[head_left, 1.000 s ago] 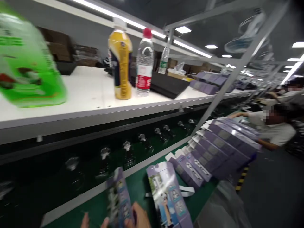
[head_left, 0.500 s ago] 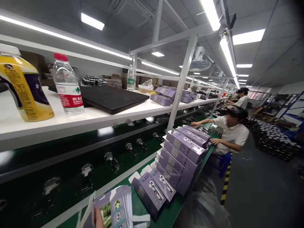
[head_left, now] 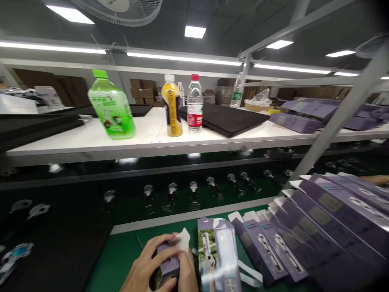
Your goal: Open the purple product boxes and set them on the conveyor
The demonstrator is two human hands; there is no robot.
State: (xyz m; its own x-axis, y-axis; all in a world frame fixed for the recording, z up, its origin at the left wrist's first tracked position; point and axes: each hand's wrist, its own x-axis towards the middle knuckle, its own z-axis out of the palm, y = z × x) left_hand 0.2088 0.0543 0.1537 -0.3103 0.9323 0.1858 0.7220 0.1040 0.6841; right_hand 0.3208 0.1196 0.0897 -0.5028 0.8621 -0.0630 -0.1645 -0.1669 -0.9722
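Both my hands are around a purple cardboard box (head_left: 170, 265) low in the middle of the view, with a white end flap raised at its top. My left hand (head_left: 142, 265) wraps its fingers over the box from the left. On the other side, my right hand (head_left: 187, 271) grips near the white flap, its fingers partly hidden. Just to the right lies a stack of flat purple printed cartons (head_left: 220, 255), with a pale strap (head_left: 251, 275) beside it. Formed purple boxes (head_left: 264, 247) with open white flaps lean farther right.
Beyond the green work surface (head_left: 105, 259), a dark belt carries several handheld devices (head_left: 193, 194). A white shelf (head_left: 146, 152) above it holds a green bottle (head_left: 112, 109), a yellow bottle (head_left: 173, 107), a red-capped water bottle (head_left: 195, 105) and a black mat (head_left: 231, 119). Another person's hand (head_left: 378, 179) shows at far right.
My view has swung left, away from the co-worker. Earlier a hand was at the flat cartons, lower left; now both hands hold a purple box to the left of that stack.
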